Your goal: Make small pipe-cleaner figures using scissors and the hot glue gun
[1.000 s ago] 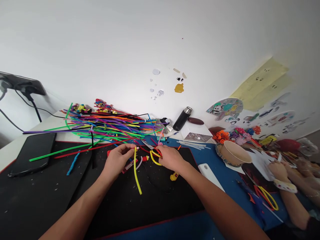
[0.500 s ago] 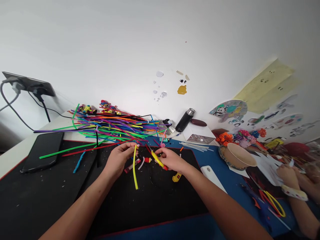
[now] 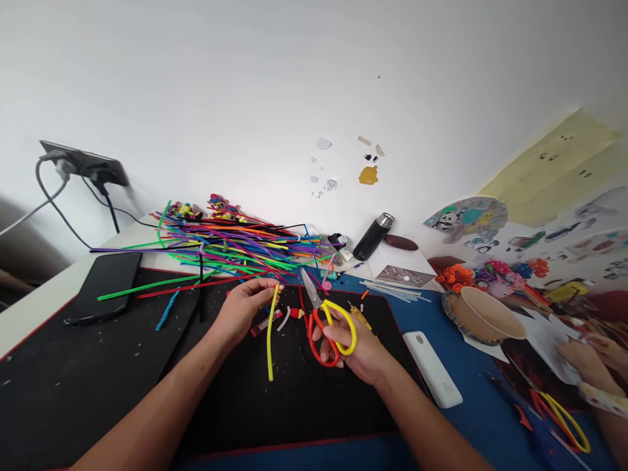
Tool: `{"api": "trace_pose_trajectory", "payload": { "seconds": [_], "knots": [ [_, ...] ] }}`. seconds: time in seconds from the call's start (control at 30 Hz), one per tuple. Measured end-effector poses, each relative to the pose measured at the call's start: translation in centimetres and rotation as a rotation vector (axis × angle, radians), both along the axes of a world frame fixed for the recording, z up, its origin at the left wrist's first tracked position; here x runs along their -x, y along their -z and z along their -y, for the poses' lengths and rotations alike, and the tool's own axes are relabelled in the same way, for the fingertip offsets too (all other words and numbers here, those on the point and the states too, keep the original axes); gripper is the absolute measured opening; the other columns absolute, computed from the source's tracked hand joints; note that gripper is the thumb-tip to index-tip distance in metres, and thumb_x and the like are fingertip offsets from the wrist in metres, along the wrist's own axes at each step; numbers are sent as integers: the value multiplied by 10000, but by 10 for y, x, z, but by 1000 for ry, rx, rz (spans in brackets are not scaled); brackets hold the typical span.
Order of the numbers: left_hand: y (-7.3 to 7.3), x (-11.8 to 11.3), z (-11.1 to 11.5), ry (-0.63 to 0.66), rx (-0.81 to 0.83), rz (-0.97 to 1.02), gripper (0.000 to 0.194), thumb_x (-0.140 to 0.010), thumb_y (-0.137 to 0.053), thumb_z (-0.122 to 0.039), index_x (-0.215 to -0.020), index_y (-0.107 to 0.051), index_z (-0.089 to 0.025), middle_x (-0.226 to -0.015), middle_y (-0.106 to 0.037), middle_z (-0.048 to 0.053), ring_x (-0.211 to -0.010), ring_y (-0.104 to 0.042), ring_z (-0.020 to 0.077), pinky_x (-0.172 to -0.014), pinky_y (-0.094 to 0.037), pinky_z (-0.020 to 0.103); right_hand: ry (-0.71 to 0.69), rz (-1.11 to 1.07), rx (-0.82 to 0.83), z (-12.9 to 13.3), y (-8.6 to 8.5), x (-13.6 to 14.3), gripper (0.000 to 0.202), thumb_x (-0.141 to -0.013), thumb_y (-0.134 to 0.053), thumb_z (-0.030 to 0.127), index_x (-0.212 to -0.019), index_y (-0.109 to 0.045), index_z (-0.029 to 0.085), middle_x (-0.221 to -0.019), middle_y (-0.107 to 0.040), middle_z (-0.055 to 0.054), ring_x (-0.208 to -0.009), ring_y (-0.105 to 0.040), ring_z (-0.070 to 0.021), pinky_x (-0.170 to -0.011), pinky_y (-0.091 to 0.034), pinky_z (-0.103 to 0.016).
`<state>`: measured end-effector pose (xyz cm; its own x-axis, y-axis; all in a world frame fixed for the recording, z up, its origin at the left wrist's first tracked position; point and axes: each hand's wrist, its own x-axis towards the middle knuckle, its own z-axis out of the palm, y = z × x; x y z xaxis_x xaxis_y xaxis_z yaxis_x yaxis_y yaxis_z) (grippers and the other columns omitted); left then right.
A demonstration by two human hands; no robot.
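Note:
A yellow pipe cleaner (image 3: 269, 340) hangs from the pinched fingertips of my left hand (image 3: 240, 307), its lower end over the black mat. My right hand (image 3: 367, 356) holds scissors (image 3: 316, 303) by their red and yellow handles. The scissor blades point up and away, to the right of the pipe cleaner and apart from it. Between my hands on the mat lie a small red and yellow piece (image 3: 296, 313), a short white strip (image 3: 283, 320) and a dark red packet (image 3: 265, 324). A yellow cutter (image 3: 360, 317) lies behind my right hand, partly hidden.
A pile of coloured pipe cleaners (image 3: 235, 245) lies along the wall. A phone (image 3: 103, 288) is at left, a white power bank (image 3: 432, 369) at right. Beyond stand a black flask (image 3: 373, 237) and a bowl (image 3: 493, 314). Another person's hand (image 3: 579, 360) works at far right.
My right hand has turned the scissors, so the blades now stand up and the handle loops show. The view has shifted slightly left. My left hand keeps hold of the yellow pipe cleaner.

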<state>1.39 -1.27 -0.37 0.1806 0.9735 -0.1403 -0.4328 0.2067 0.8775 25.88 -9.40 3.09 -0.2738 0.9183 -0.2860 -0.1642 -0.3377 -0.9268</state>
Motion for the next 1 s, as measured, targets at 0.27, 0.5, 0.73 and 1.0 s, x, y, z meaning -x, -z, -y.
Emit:
{"api": "trace_pose_trajectory", "payload": {
  "seconds": [0.27, 0.5, 0.73, 1.0],
  "knots": [
    [-1, 3, -1, 40, 8, 33, 377, -615, -984, -386, -888, -831, -175, -828, -777, 64, -704, -685, 186, -619, -605, 296, -106, -196, 27, 45, 5, -4, 468, -862, -841, 494, -1103, -631, 152, -972, -723, -87, -417, -463, -8, -399, -261, -154],
    [4, 6, -5, 37, -65, -19, 321, -652, -969, -347, -899, -837, -189, -885, -802, 66, -784, -729, 198, -693, -588, 276, -199, -223, 18, 57, 21, -7, 670, -961, -634, 692, -1330, -595, 134, -762, -656, -21, -361, -396, -22, -368, -266, -157],
    [5, 7, -7, 34, -71, -40, 299, -660, -958, -345, -872, -819, -187, -873, -797, 64, -783, -730, 205, -738, -578, 298, -268, -140, -22, 52, 28, -4, 874, -922, -549, 814, -1520, -474, 181, -936, -761, -127, -448, -634, -111, -409, -359, -168],
    [-2, 7, -6, 9, -34, -26, 316, -613, -977, -327, -840, -824, -170, -861, -794, 64, -765, -716, 181, -769, -551, 276, -392, -197, 75, 55, 18, 0, 924, -835, -625, 850, -1507, -498, 228, -1212, -741, -233, -786, -810, -277, -624, -505, -267]
  ]
}}
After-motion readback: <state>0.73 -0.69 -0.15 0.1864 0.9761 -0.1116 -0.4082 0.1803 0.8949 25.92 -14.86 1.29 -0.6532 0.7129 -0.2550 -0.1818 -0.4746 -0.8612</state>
